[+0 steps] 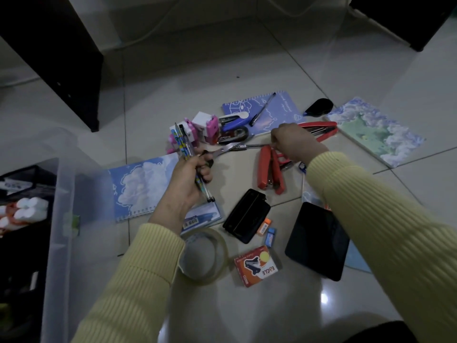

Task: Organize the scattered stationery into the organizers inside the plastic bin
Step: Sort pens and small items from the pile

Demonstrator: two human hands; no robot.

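L hand (190,179) is raised palm-up, wrist bent back, yellow ribbed sleeve to the wrist; its fingers curl tight round a bunch of patterned pens (184,147) and the black handle of scissors (226,150), blades pointing away toward the R fingertips. R hand (294,142) reaches low over the floor, back up, fingers bunched narrow & pinching the end of a dark pen (249,146) that lies betw. the scissor tips and those fingers.

Just under the R fingers: red stapler (269,172); beyond the knuckles, a 2nd red stapler (319,129), open; past the fingertips, blue spiral notebook (279,112) w/ another pen (262,110) on it. Beyond the L fingers: pink-white blocks (205,127), blue stapler (232,121); under the L palm, cloud notebook (141,186). Near the L wrist: clear tape roll (205,256), staple box (257,266), black case (247,215), orange (263,226) & blue eraser (270,236).

Plastic bin (61,206) sits well left of the L hand; black mesh organizer (24,174) inside it.
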